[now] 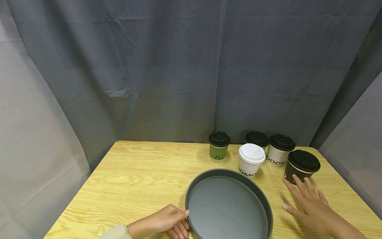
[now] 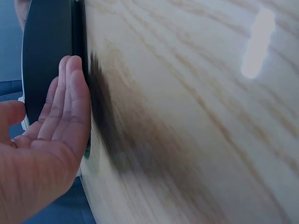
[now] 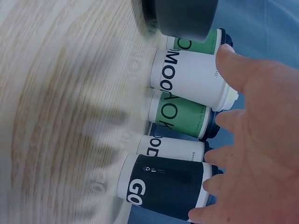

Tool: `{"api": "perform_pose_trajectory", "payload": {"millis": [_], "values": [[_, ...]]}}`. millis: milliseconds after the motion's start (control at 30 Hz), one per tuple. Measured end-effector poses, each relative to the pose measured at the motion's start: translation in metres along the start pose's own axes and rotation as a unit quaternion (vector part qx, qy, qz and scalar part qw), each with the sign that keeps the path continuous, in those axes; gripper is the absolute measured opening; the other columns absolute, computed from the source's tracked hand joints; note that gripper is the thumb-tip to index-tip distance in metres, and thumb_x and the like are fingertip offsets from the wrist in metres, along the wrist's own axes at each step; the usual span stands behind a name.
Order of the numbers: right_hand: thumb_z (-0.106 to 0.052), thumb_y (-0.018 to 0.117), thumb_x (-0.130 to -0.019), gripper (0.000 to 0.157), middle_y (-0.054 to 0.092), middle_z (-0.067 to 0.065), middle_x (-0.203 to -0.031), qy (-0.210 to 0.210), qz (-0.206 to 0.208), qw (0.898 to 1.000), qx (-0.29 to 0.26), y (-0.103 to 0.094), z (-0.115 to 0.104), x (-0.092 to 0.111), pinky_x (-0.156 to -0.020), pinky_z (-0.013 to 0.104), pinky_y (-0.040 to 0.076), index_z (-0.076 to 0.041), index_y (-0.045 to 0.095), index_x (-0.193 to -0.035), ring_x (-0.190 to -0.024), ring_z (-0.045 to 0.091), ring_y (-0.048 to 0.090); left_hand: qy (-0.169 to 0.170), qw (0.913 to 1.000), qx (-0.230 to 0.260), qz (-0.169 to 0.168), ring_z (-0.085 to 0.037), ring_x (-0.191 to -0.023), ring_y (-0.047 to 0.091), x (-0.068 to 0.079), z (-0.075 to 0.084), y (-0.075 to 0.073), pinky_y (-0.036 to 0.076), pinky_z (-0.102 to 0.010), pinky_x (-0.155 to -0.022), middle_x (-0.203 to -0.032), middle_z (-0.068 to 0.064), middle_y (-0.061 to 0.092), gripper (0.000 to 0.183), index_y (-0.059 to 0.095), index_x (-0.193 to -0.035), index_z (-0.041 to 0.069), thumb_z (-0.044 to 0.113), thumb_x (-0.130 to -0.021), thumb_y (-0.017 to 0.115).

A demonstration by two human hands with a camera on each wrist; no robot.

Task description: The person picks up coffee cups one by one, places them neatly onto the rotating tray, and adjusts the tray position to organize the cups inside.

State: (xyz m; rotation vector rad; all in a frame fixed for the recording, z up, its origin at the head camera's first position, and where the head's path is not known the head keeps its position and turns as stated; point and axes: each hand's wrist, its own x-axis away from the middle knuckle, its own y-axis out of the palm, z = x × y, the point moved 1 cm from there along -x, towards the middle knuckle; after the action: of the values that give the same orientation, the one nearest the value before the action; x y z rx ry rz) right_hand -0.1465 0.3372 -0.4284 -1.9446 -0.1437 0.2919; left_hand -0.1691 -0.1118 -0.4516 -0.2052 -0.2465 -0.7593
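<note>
A round dark-grey cake pan (image 1: 228, 207) lies at the table's front edge, partly cut off below. My left hand (image 1: 168, 220) holds its left side, the thumb at the rim and the fingers along the outer wall (image 2: 49, 56). To the right, my right hand (image 1: 313, 207) reaches with spread fingers toward a black paper cup (image 1: 301, 166) with a black lid. Whether the fingertips touch that cup I cannot tell. Left of it stand a white cup with a white lid (image 1: 250, 161) and a white cup with a black lid (image 1: 279, 151).
A green cup (image 1: 219, 147) with a black lid stands alone behind the pan. Another green cup (image 1: 256, 137) is mostly hidden behind the white-lidded one. Grey curtains (image 1: 167, 73) enclose the wooden table (image 1: 125, 179) at the back and sides.
</note>
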Motion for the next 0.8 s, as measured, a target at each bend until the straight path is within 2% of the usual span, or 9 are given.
{"api": "perform_pose_trajectory", "payload": {"millis": [300,500,667,800], "values": [[-0.040,0.059,-0.094,0.081,0.004,0.028,-0.156,0.004,0.009,1.000,0.010,-0.005,-0.006,-0.002,-0.096,0.074,-0.018,-0.027,0.007,-0.155,-0.139,0.051,-0.016,0.009,0.9998,0.018,-0.009,-0.008,-0.059,0.065,-0.001,-0.002,0.000,0.051,-0.018,-0.051,-0.080,-0.023,0.070,0.049,0.066,-0.088,-0.008,0.034,-0.102,0.044],[-0.041,0.058,-0.094,0.080,0.005,0.029,-0.156,0.004,0.023,1.000,0.021,-0.010,-0.010,-0.006,-0.095,0.078,-0.010,-0.026,0.009,-0.155,-0.138,0.055,-0.010,0.009,0.9997,0.023,-0.009,-0.008,-0.059,0.065,0.000,-0.001,0.000,0.051,-0.017,-0.051,-0.080,-0.022,0.071,0.050,0.066,-0.088,-0.009,0.034,-0.102,0.044],[-0.039,0.060,-0.094,0.078,0.011,0.031,-0.154,-0.003,0.053,0.998,0.040,-0.015,-0.012,-0.010,-0.096,0.080,0.000,-0.021,0.015,-0.155,-0.137,0.057,-0.003,0.005,0.9997,0.024,-0.006,-0.008,-0.059,0.065,0.000,0.000,0.001,0.051,-0.017,-0.050,-0.081,-0.024,0.070,0.050,0.065,-0.088,-0.010,0.032,-0.102,0.044],[-0.037,0.063,-0.092,0.077,0.016,0.032,-0.151,-0.016,0.093,0.994,0.053,-0.020,-0.009,-0.016,-0.100,0.077,0.002,-0.014,0.022,-0.153,-0.137,0.058,0.002,-0.003,0.9998,0.021,0.001,-0.008,-0.058,0.065,0.000,0.000,0.002,0.051,-0.017,-0.050,-0.081,-0.024,0.070,0.049,0.065,-0.088,-0.009,0.032,-0.102,0.043]]}}
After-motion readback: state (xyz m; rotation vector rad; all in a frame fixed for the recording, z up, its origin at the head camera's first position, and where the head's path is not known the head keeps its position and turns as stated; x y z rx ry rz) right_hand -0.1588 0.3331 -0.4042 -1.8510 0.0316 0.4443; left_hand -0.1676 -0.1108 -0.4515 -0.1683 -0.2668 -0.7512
